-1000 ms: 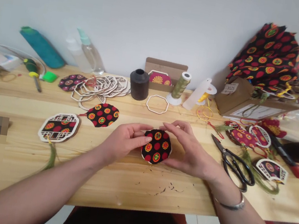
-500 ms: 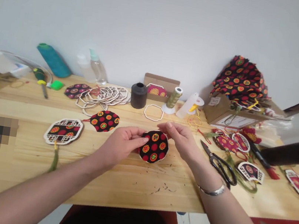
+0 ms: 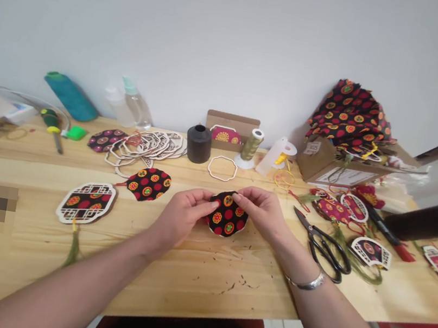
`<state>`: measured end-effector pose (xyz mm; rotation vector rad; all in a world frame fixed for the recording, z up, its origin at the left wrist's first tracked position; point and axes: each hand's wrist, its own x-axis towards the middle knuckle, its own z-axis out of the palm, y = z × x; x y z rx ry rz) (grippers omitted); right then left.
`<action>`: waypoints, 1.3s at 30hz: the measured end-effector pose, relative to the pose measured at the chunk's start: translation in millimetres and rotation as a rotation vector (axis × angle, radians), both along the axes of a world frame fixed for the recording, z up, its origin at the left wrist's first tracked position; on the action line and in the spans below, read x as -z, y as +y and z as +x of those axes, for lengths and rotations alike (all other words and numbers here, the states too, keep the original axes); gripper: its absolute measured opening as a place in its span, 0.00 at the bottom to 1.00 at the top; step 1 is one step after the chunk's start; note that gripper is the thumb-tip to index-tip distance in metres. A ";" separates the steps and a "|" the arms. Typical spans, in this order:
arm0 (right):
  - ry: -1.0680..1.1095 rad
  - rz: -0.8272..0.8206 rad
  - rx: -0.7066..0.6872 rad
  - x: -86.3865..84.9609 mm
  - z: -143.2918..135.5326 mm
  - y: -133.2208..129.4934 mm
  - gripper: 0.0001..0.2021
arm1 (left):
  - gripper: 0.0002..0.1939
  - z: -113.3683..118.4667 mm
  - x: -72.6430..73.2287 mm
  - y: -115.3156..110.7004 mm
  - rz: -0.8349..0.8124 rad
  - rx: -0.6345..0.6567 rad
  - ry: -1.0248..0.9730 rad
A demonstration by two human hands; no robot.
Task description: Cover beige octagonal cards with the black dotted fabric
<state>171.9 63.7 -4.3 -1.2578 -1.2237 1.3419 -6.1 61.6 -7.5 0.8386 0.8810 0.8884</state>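
Observation:
Both my hands hold a black patterned fabric piece (image 3: 228,221) with red dots and yellow flowers, a pale rim showing along its lower edge. My left hand (image 3: 185,212) pinches its left side between thumb and fingers. On its upper right edge, the thumb and fingers of my right hand (image 3: 263,210) are closed. Left of my hands lies another patterned fabric piece (image 3: 149,184). Farther left is a framed fabric ornament (image 3: 87,202) with a green tassel (image 3: 73,246). Behind my hands rests a thin pale frame (image 3: 222,168). Black scissors (image 3: 327,249) lie beside my right forearm.
Pale cut-out frames (image 3: 160,145) are piled at back left. A black spool (image 3: 198,143), green thread spool (image 3: 251,148) and white bottle (image 3: 272,155) stand along the back. A cardboard box (image 3: 320,160) with patterned cloth sits back right. Dark scraps (image 3: 231,287) dot the tabletop near me.
My right hand has closed its thumb and fingers onto the upper right edge of the fabric piece. My left hand keeps its pinch. The whole view has shifted slightly.

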 end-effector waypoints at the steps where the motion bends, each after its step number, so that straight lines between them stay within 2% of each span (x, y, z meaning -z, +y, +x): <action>1: -0.009 0.008 -0.002 0.1 -0.1 -0.2 0.17 | 0.11 -1.1 0.7 -0.1 0.002 0.008 0.007; 9: -0.080 0.027 -0.060 -0.2 0.9 -1.9 0.16 | 0.13 -3.0 6.0 -2.8 0.053 0.121 0.105; 14: -0.106 0.039 -0.080 0.7 0.6 -2.3 0.17 | 0.11 -4.3 6.6 -3.7 0.079 0.120 0.164; 21: -0.052 0.027 -0.066 2.1 4.6 1.2 0.27 | 0.12 -5.8 7.7 -1.7 0.094 0.055 0.124; 27: -0.045 0.006 -0.053 4.8 3.3 2.4 0.18 | 0.12 -5.9 7.4 -0.9 0.098 0.014 0.138; 32: -0.043 0.005 -0.023 7.7 2.7 2.6 0.16 | 0.11 -7.2 6.3 -2.1 0.082 0.018 0.073; 36: -0.073 0.009 -0.032 4.4 3.3 1.2 0.15 | 0.18 -7.9 5.0 0.2 -0.004 -0.046 -0.020; 39: -0.113 0.008 -0.035 2.0 3.3 0.1 0.15 | 0.20 -7.7 4.9 1.2 -0.018 -0.038 -0.026</action>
